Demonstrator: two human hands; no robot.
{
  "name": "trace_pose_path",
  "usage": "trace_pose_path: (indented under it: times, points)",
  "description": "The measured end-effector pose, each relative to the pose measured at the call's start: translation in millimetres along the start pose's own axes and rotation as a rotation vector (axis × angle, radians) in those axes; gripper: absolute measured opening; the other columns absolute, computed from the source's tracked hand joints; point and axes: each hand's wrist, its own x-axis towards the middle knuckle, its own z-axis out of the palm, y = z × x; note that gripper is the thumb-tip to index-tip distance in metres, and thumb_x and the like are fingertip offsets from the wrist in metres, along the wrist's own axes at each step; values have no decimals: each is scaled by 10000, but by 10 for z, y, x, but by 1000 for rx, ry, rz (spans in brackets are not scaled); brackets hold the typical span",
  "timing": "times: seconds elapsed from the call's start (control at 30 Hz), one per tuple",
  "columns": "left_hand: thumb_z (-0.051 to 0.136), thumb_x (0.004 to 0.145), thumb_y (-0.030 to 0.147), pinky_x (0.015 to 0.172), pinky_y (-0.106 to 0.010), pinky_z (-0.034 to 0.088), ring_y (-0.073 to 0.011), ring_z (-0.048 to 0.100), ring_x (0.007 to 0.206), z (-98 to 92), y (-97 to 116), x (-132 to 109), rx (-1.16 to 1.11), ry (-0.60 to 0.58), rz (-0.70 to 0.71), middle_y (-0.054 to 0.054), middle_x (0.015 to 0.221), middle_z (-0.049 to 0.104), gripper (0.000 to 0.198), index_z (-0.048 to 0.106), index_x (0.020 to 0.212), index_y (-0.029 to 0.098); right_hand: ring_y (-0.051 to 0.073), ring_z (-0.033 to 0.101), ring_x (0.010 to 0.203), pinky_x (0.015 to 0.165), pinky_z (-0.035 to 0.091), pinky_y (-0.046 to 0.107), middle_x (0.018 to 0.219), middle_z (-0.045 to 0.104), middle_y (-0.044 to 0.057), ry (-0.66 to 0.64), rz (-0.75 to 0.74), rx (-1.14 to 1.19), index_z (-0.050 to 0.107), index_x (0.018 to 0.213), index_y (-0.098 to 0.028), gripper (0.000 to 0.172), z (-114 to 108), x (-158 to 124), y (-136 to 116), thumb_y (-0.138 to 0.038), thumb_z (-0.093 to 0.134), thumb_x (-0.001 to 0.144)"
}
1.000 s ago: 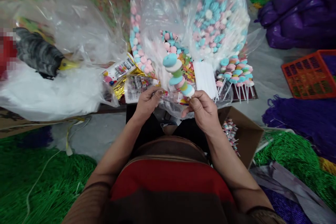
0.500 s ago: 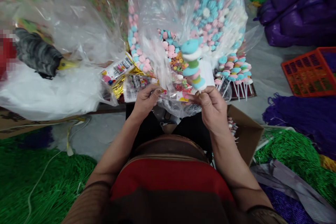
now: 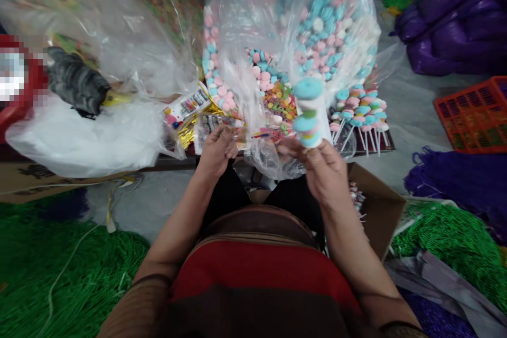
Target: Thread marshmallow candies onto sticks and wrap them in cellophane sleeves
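Observation:
My right hand (image 3: 327,169) is closed around the stick end of a marshmallow skewer (image 3: 304,125), which stands upright with blue, white, pink, green and yellow pieces. The skewer is a little blurred. My left hand (image 3: 217,150) is closed, fingers curled, at the table's front edge; what it pinches, if anything, I cannot make out. Between the hands lies crumpled clear plastic (image 3: 273,161). Just beyond my left hand are printed wrappers (image 3: 209,122) and gold twist ties (image 3: 189,132). Small ring candies (image 3: 279,100) and loose marshmallows (image 3: 263,76) lie in the opening ahead.
Big clear bags of marshmallows (image 3: 317,21) fill the back. Finished skewers (image 3: 360,108) are piled at right, above a cardboard box (image 3: 380,206). An orange crate (image 3: 471,116) stands farther right. At left are white plastic bags (image 3: 87,142) and another person's grey sleeve (image 3: 77,82).
The view has shifted slightly, so everything sits a bit farther right. The skewer stays upright in my right hand. My left fingers are curled in more, and the hands are slightly farther apart.

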Motion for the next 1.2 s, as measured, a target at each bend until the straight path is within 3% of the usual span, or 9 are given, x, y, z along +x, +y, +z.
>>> trace_pose_path:
  times: [0.1, 0.2, 0.37, 0.53, 0.8, 0.9, 1.0, 1.13, 1.2]
  points:
    - [990, 533, 448, 341, -176, 275, -28, 257, 316, 25, 135, -5, -98, 9, -59, 141, 382, 337, 483, 596, 691, 218, 187, 702, 600, 649, 608, 369, 761, 748, -19, 91, -30, 86, 679, 947, -284, 242, -266, -20, -66, -523, 697, 914]
    - [965, 619, 378, 340, -169, 269, -27, 240, 305, 77, 215, -35, -129, 15, -104, 140, 364, 306, 424, 579, 673, 210, 130, 643, 527, 589, 563, 294, 706, 742, -34, 114, -37, -16, 717, 950, -263, 183, -422, -88, -97, -441, 733, 910]
    - [863, 791, 325, 345, -169, 276, -33, 232, 281, 128, 230, -73, -148, 31, -150, 134, 341, 279, 314, 597, 685, 196, 116, 620, 515, 540, 521, 262, 687, 740, -31, 110, -43, -137, 722, 941, -255, 174, -478, -152, -87, -428, 713, 924]
    - [858, 796, 351, 345, -172, 285, -28, 261, 284, 118, 201, -60, -151, 1, -159, 133, 365, 302, 335, 590, 679, 187, 107, 606, 507, 539, 510, 252, 682, 734, -31, 89, -75, -200, 731, 938, -252, 157, -485, -158, -79, -406, 702, 937]
    - [988, 563, 384, 344, -170, 312, -21, 280, 296, 134, 106, -81, -145, -14, -138, 155, 394, 360, 459, 592, 702, 197, 121, 649, 589, 608, 541, 265, 771, 763, -20, 188, -173, 16, 701, 983, -240, 194, -192, -45, -104, -430, 666, 960]
    - [998, 526, 416, 354, -164, 321, -23, 291, 307, 118, 71, -98, -130, -66, -127, 150, 386, 364, 488, 603, 709, 195, 135, 677, 630, 629, 552, 269, 737, 744, -19, 171, -247, -127, 705, 980, -237, 211, -5, 36, -236, -437, 639, 975]
    - [997, 531, 418, 362, -164, 319, -20, 308, 311, 89, 25, -97, -95, -85, -114, 141, 388, 364, 508, 569, 674, 186, 158, 735, 768, 723, 584, 288, 864, 783, 13, 148, -393, -288, 704, 957, -238, 187, 132, 88, -360, -390, 604, 998]
    - [981, 558, 452, 369, -162, 314, -14, 310, 303, 76, -31, -93, -52, -61, -101, 139, 378, 321, 614, 429, 586, 183, 166, 750, 854, 790, 585, 298, 897, 780, 17, 82, -547, -411, 674, 979, -247, 123, 202, 128, -398, -262, 558, 1018]
    - [958, 581, 507, 373, -160, 316, -13, 303, 305, 87, -33, -99, -24, -69, -109, 140, 377, 320, 608, 441, 603, 187, 175, 745, 858, 802, 578, 317, 882, 771, 22, 75, -629, -467, 657, 995, -245, 118, 208, 153, -381, -242, 543, 1023]
